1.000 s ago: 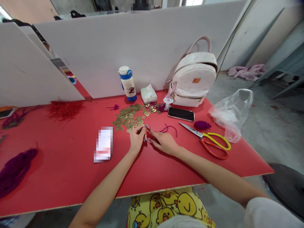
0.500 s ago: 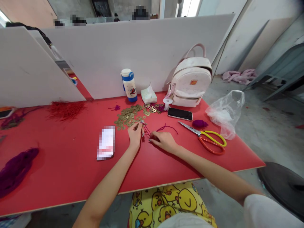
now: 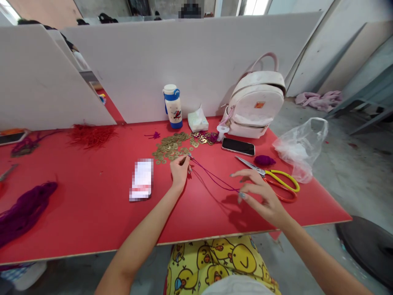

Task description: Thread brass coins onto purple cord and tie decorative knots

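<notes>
My left hand point(image 3: 179, 171) pinches one end of a thin purple cord point(image 3: 215, 179) between thumb and fingertips, just in front of a pile of brass-coloured holed coins point(image 3: 172, 144). From there the cord runs as two strands to my right hand point(image 3: 265, 198), raised over the table. Thumb and a finger of that hand grip the far end, while the upper fingers spread out. Close beyond it lie scissors point(image 3: 281, 180) with one yellow and one red handle, partly covered by the hand. Whether a coin hangs on the cord at my left fingertips is too small to tell.
On the red table point(image 3: 104, 221) are a phone point(image 3: 238, 146), a purple yarn bundle point(image 3: 264, 160), a plastic bag point(image 3: 299, 149), a white backpack point(image 3: 256, 106), a bottle point(image 3: 173, 107), tissues point(image 3: 198, 122), a pixelated object point(image 3: 141, 179), red strands point(image 3: 92, 136) and a purple skein point(image 3: 27, 211).
My right hand has drawn away from the left, rightward and toward me, stretching the purple cord out between them. My left hand keeps its pinch near the coins. The view has shifted slightly.
</notes>
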`<state>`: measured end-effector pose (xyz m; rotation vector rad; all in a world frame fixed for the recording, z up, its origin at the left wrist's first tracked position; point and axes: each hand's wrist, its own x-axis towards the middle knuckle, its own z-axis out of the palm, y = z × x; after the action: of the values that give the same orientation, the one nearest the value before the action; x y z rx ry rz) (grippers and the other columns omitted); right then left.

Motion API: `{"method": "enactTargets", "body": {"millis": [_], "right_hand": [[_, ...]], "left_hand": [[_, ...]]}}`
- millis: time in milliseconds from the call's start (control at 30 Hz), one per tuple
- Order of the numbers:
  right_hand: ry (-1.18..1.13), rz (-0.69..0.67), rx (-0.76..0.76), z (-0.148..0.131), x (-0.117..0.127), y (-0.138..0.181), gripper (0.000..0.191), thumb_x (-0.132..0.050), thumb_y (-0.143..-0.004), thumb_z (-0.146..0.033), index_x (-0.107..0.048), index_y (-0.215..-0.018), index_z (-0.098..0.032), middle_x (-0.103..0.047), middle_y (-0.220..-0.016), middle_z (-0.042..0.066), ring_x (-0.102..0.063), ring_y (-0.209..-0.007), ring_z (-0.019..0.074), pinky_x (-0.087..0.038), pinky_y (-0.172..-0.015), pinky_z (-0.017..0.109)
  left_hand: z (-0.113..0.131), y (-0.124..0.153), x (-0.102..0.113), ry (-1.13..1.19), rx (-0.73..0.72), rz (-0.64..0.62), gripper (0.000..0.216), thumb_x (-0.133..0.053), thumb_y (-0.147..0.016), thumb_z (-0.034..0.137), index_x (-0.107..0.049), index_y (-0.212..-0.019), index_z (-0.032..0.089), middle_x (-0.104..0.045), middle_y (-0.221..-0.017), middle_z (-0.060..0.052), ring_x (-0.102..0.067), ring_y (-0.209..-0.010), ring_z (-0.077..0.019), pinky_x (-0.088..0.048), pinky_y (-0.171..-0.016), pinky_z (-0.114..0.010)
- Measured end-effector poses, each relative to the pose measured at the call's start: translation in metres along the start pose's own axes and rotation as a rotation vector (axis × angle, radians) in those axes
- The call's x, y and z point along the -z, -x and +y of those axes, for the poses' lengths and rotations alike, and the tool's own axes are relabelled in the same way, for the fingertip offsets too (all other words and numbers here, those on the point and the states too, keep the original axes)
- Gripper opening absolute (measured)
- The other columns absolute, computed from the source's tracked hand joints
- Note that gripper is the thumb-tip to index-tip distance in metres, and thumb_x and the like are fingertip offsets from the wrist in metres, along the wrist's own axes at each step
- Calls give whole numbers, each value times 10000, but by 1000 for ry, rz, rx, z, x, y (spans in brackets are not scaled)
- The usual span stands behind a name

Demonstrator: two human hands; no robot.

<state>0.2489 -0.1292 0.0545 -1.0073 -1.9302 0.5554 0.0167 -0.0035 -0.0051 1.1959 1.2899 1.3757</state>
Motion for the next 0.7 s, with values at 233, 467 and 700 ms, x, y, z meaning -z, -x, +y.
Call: {"method": "enactTargets", "body": {"millis": [233,467,700], "right_hand": [[-594,-63,46,-30,21,-22,372,-493,-969,-343,-623,-656,-190,-617,-640,53,-588,-705,193,-490,-701,360],[-530,113,142,-46,28,-49,250,-526,-961,-310,-757,-918,-222,-683,-793,68,-638,-794,206,-529,-706,358],[-182,190,-93,3,-13,-76,206,-563,-928,-259,-728,-1051,-241,-676,-989,66,-651,-862,170,-543,-776,318]], "left_hand": [[-3,2,-2,-123,-77,-52,261,-620,-795,363,-683,-660,148,-486,-402,47,-465,-350,-85,-352,-387,-183],[-4,1,-2,-170,-81,-78,237,-598,-799,333,-683,-673,152,-488,-420,46,-468,-358,-92,-360,-396,-192],[-3,3,-4,-155,-76,-149,240,-590,-805,333,-682,-674,153,-487,-409,48,-444,-354,-89,-342,-401,-194]]}}
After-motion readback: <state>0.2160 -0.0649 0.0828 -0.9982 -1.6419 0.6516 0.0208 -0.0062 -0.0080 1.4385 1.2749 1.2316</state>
